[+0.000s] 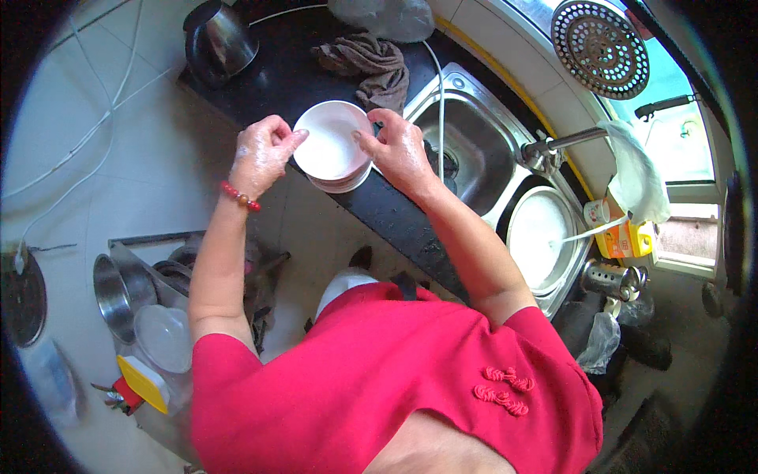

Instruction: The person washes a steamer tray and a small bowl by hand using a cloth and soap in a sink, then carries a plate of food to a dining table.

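A white bowl (333,142) sits at the top of a stack of similar bowls (343,185), at the front edge of the black countertop (391,231). On its left side, my left hand (260,155) pinches the rim between thumb and curled fingers. My right hand (400,149) grips the opposite rim, thumb inside the bowl. Whitish suds cling to the backs of both hands. Whether the top bowl rests on the stack or is slightly lifted, I cannot tell.
Right of the hands is a steel sink (474,142); its second bowl holds a basin (542,237) of white, sudsy water. A brown cloth (376,65) and a metal kettle (222,41) lie farther back. Steel pots (115,296) stand at lower left. A white cable (441,106) crosses the sink.
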A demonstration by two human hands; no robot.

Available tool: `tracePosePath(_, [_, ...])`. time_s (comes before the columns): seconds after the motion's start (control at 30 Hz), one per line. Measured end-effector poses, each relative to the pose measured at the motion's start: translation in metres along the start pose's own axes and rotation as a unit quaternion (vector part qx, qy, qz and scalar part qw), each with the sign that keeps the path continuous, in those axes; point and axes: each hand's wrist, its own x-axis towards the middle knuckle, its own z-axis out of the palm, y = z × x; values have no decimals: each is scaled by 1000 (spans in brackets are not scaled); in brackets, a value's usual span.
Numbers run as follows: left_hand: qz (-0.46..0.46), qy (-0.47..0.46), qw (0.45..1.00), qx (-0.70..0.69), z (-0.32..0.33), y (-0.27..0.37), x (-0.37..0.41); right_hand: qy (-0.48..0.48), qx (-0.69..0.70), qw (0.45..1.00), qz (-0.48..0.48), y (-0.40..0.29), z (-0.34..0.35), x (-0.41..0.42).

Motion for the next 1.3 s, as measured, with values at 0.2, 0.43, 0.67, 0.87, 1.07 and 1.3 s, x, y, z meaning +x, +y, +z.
tracePosePath(0.2, [0, -10, 1000, 4, 11, 2, 10, -2, -66, 998, 11, 2, 9, 8])
tracePosePath(0.43, [112, 18, 993, -25, -14, 32, 13, 82, 15, 996, -29, -19, -9, 15])
tracePosePath(0.67, [198, -53, 974, -97, 23, 104, 8, 92, 164, 979, 79, -6, -85, -18])
tracePosePath(0.87, [207, -197, 957, -53, 151, 124, -7, 74, 483, 839, 239, 107, -126, -107])
tracePosePath(1.07, [113, -359, 926, -35, 317, 158, -57, 140, 511, 777, 340, 215, -181, -219])
tracePosePath(1.3, [114, -374, 914, -108, 456, 171, -101, 335, 191, 826, 411, 305, -242, -295])
